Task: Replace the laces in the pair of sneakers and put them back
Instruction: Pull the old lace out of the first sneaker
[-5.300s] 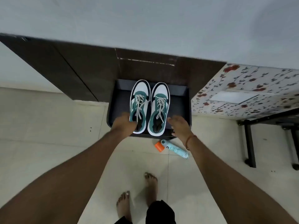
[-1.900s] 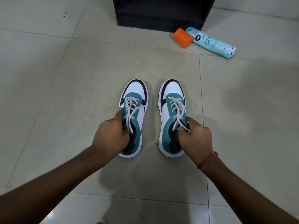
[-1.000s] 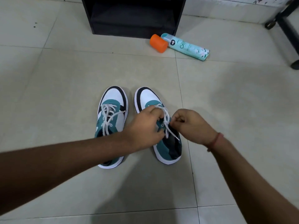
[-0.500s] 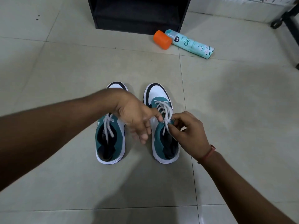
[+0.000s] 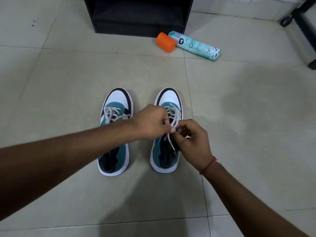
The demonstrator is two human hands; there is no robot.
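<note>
Two white, teal and black sneakers stand side by side on the tiled floor, toes pointing away from me. The left sneaker (image 5: pixel 118 106) keeps its white lace threaded, and my left forearm crosses over its middle. Both hands meet over the right sneaker (image 5: pixel 168 98). My left hand (image 5: pixel 152 123) pinches its white lace (image 5: pixel 174 115) near the upper eyelets. My right hand (image 5: pixel 193 142) pinches the same lace just beside it, and a loose lace end hangs down over the shoe's black opening.
A black open shoe rack (image 5: pixel 138 14) stands at the top centre. A teal spray can (image 5: pixel 196 46) with an orange cap lies on the floor in front of it. A black furniture leg (image 5: pixel 306 31) runs along the top right.
My left hand has curled its fingers and now pinches the right sneaker's lace beside my right hand. The view has shifted slightly; the sneakers stay where they were.
</note>
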